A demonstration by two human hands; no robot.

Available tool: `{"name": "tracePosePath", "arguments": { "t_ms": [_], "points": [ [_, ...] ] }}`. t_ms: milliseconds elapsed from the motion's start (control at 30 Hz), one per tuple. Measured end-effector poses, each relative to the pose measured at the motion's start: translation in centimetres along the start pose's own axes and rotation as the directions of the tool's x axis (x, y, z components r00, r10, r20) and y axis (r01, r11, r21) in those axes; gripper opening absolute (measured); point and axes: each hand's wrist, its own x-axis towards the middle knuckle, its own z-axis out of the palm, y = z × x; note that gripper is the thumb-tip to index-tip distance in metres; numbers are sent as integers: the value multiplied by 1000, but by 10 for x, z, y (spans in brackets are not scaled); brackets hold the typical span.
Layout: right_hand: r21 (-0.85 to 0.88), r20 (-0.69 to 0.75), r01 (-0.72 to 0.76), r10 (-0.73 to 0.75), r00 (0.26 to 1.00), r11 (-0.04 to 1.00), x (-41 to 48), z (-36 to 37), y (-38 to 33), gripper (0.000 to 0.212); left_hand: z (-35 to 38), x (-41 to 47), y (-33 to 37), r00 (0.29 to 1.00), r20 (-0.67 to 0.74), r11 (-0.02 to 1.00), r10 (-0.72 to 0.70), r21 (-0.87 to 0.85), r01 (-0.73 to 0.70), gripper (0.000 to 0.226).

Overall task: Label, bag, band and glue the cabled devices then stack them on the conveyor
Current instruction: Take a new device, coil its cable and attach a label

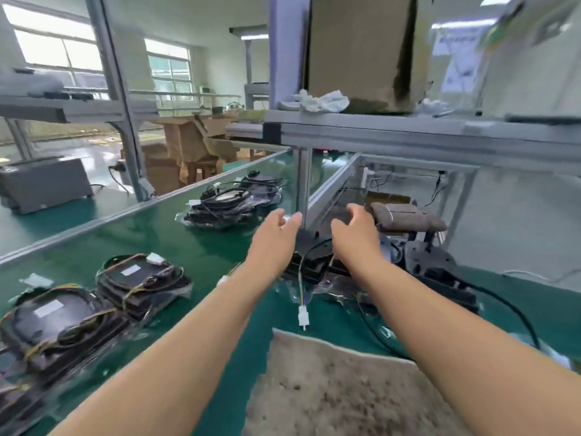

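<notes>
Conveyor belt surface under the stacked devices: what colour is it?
Plain dark green: the conveyor belt, seen best in the head view.

A pile of devices [309, 262] is found just under the fingers [290, 220]. A second pile [232, 201] is laid left of them on the belt [188, 243]. A box [355, 51] is kept above.
</notes>
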Motion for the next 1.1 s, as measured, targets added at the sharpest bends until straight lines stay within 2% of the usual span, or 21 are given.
{"name": "tracePosePath", "arguments": {
  "t_ms": [133, 267, 400, 500, 633, 733, 800, 900, 1033, 1100],
  "points": [
    [-160, -102, -96, 80, 992, 982, 37, -38, 34, 51, 60, 28, 19, 991, 136, 1000, 12, 16, -14, 54],
    [-246, -7, -179, 183, 983, 953, 46, -40, 55, 50, 105, 45, 23, 973, 209, 992, -99, 100, 80, 63],
    [-361, 159, -137, 205, 966, 923, 44, -34, 57, 40, 126, 54, 13, 938, 220, 940, -268, 273, 205, 42],
    [-392, 195, -165, 257, 946, 905, 43, -31, 59, 37, 129, 57, 9, 918, 276, 917, -284, 358, 176, 38],
    [-369, 216, -186, 278, 936, 911, 42, -29, 57, 40, 127, 50, 10, 926, 290, 955, -240, 243, 171, 28],
    [-403, 222, -120, 224, 949, 907, 36, -29, 57, 38, 126, 41, 8, 947, 234, 974, -221, 103, 202, 28],
    [-362, 183, -110, 187, 965, 926, 30, -33, 59, 33, 124, 32, 9, 960, 174, 976, -217, 34, 215, 30],
    [-319, 199, -120, 191, 961, 940, 23, -37, 63, 29, 118, 17, 10, 970, 105, 974, -220, -35, 224, 25],
    [-163, 219, -57, 93, 971, 985, 5, -47, 65, 48, 106, 2, 11, 963, 122, 938, -240, -226, 262, 17],
    [-65, 189, -3, 15, 982, 998, -9, -54, 68, 50, 94, -7, 13, 961, 128, 908, -245, -317, 274, 13]
  ]
}}
